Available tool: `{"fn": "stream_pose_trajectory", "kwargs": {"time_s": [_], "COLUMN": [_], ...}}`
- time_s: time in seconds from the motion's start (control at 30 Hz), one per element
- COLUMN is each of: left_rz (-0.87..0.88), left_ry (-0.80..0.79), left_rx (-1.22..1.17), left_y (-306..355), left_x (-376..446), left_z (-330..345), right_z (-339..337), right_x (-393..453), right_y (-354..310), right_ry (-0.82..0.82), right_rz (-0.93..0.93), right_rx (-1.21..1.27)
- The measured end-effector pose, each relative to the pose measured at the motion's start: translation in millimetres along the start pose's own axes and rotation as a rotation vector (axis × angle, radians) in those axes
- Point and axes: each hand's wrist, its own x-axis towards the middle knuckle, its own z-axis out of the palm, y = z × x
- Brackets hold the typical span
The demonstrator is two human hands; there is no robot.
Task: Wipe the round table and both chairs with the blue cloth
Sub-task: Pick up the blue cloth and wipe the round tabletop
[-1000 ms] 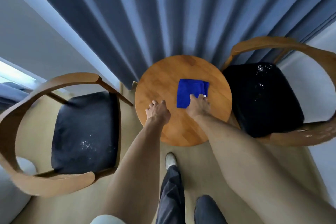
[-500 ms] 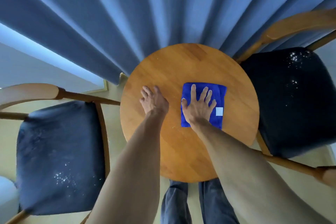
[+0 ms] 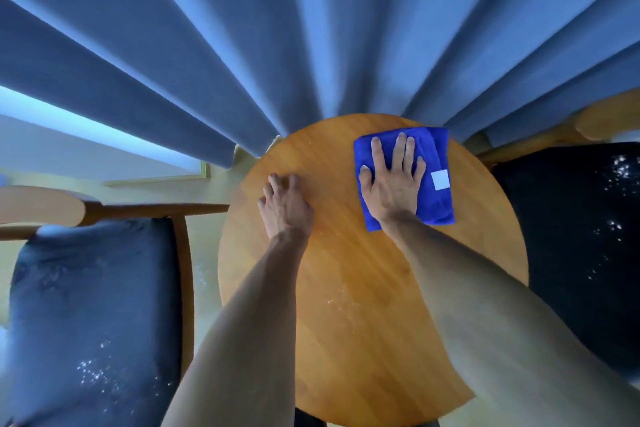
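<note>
1. A pleated blue curtain (image 3: 311,28) hangs behind the round wooden table (image 3: 363,288), which stands between two wood-framed chairs with dark seats

2. The blue cloth (image 3: 433,204) lies folded on the far right part of the tabletop, close to the rim by the curtain, a small white label (image 3: 440,180) showing near its right edge

3. My right hand (image 3: 393,184) lies flat on the cloth, fingers straight and spread, pressing it to the wood; nothing is curled round it

4. My left hand (image 3: 285,206) rests on the bare wood well to the left of the cloth, fingers loosely bent, gripping nothing; I judge it is steadying me

5. Pale specks (image 3: 341,302) sit on the near half of the table, and similar white flecks dot the left chair seat (image 3: 93,322) and the right chair seat (image 3: 588,236), so I judge the wiping is at an early stage, the table in hand and both chairs not yet done

6. What could go wrong: since I only press with a flat palm, the cloth may slip or bunch under a quick stroke and skip patches

7. Working this near the far rim, a stroke too long could push the cloth off the edge, against the curtain

8. Sweeping outward could send crumbs onto the chair seats or floor, adding work

9. Leaning hard on my left hand near the rim might tip the table; I cannot see its base
</note>
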Motion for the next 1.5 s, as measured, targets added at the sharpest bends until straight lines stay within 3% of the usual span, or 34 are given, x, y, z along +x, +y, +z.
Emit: {"fn": "stream_pose_trajectory", "kwargs": {"time_s": [0.1, 0.23, 0.37, 0.5, 0.63, 0.83, 0.97, 1.23, 1.33, 1.5], "left_rz": [-0.133, -0.471, -0.396, -0.341, -0.286, -0.169, -0.041, 0.055, 0.104, 0.13], "left_ry": [0.022, -0.037, -0.035, -0.046, -0.032, -0.002, 0.045, -0.004, -0.012, 0.004], "left_rx": [0.02, -0.125, -0.251, -0.257, -0.208, -0.018, -0.007, -0.074, -0.068, -0.071], "left_y": [-28.3, -78.2, -100.8, -103.4, -104.7, -74.2, -17.7, 95.8, 97.9, 36.5], "left_x": [15.8, 27.1, 26.7, 29.8, 25.8, 28.5, 25.4, -9.8, -24.4, -51.0], "left_z": [2.4, 12.0, 16.5, 13.7, 14.6, 12.8, 13.0, 32.5, 37.5, 42.5], "right_z": [4.6, 6.3, 10.1, 24.5, 25.5, 13.9, 6.3, -6.7, -6.6, -0.5], "right_x": [10.1, 17.4, 26.9, 13.5, 14.5, 21.6, 36.8, 32.3, 5.5, -33.1], "right_y": [-12.1, -39.8, -118.9, -201.4, -213.5, -168.4, -88.2, 71.9, 96.7, 98.7], "right_ry": [0.038, 0.066, 0.036, -0.006, -0.014, 0.043, 0.083, 0.145, 0.147, 0.127], "right_rz": [0.051, 0.09, 0.028, -0.266, -0.316, -0.195, -0.028, 0.396, 0.555, 0.562], "right_rx": [0.003, 0.013, 0.039, 0.029, 0.017, 0.085, 0.095, 0.108, 0.109, 0.118]}}
